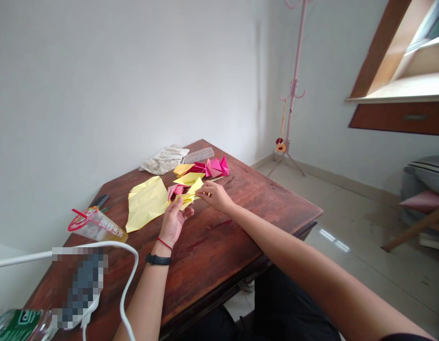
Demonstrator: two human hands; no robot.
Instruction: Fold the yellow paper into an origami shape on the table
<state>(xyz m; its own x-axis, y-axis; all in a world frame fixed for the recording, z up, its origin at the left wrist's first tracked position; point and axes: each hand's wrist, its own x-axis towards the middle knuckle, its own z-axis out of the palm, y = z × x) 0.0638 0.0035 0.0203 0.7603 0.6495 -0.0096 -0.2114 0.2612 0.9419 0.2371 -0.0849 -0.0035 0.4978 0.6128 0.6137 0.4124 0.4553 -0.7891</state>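
Between my two hands is a piece of folded yellow origami paper (186,199) with several layers and pointed flaps. My left hand (175,220) grips its lower left side, thumb on top. With thumb and fingertips pinched, my right hand (215,195) holds its right edge. Just behind lie a folded yellow paper shape (189,178) and a pink folded piece (175,190). Farther back are an orange-yellow folded piece (183,170) and bright pink folded papers (217,166). A creased, unfolded yellow sheet (146,203) lies to the left of my left hand.
On the wooden table (219,251), a drink cup (100,225) with a red straw leans at the left. A white cable (129,284) arches over the near left, by a plastic bottle (22,324). A cloth (165,159) and clear plastic case (199,155) lie at the back.
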